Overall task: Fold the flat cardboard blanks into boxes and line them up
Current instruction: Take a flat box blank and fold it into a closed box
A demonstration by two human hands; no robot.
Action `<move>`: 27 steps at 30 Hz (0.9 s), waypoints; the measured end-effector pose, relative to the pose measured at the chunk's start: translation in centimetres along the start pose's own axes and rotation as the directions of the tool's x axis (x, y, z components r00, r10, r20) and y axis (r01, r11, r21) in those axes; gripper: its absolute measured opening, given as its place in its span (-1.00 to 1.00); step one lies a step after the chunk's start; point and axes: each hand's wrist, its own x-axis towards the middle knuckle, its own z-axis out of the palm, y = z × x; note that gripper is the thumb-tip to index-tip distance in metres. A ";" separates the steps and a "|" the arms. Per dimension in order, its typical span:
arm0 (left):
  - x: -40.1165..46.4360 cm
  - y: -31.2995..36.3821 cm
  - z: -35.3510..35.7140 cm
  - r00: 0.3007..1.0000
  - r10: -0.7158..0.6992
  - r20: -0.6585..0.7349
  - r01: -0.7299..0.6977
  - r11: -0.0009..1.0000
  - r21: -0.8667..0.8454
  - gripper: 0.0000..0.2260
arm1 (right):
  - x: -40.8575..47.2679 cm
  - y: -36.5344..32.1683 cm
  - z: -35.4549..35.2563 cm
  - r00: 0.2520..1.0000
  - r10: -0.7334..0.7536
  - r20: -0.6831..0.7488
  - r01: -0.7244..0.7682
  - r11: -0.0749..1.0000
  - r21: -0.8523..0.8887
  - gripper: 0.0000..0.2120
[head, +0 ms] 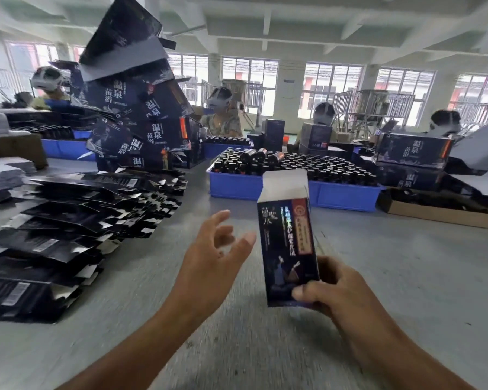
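Note:
My right hand (331, 288) grips the bottom of a folded dark blue box (286, 240) and holds it upright above the grey table (237, 347). The box's white top flap stands open. Just left of the box, my left hand (214, 249) hovers with fingers spread, holding nothing and not touching it. A long fanned row of flat black cardboard blanks (68, 226) lies on the table to the left. Behind it rises a leaning pile of folded dark boxes (141, 116).
A blue crate (237, 187) full of dark bottles stands behind the box. More folded boxes (412, 153) and a shallow brown carton (440, 212) sit at the right. Several people work at the far side of the table.

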 end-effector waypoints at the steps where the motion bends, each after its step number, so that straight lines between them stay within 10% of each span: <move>1: 0.1 0.2 -0.1 0.996 -0.061 0.070 0.069 0.991 -0.111 -0.30 | -0.2 0.0 0.3 1.000 0.001 0.028 0.000 0.999 -0.032 -0.32; 8: 0.0 0.8 -0.1 0.976 0.010 0.220 0.076 0.922 -0.380 -0.40 | -0.4 -0.5 0.8 0.995 0.031 0.100 -0.016 0.988 -0.151 -0.28; 19: -0.1 -0.3 0.0 0.964 0.123 0.237 -0.034 0.936 -0.351 -0.57 | -0.9 -1.5 0.0 0.942 -0.289 -0.169 0.289 0.957 -0.030 -0.52; 27: -0.6 -0.2 0.1 0.924 0.232 0.304 -0.163 0.958 -0.236 -0.55 | -1.1 -1.6 -0.2 0.917 -0.389 -0.085 0.382 0.920 -0.088 -0.59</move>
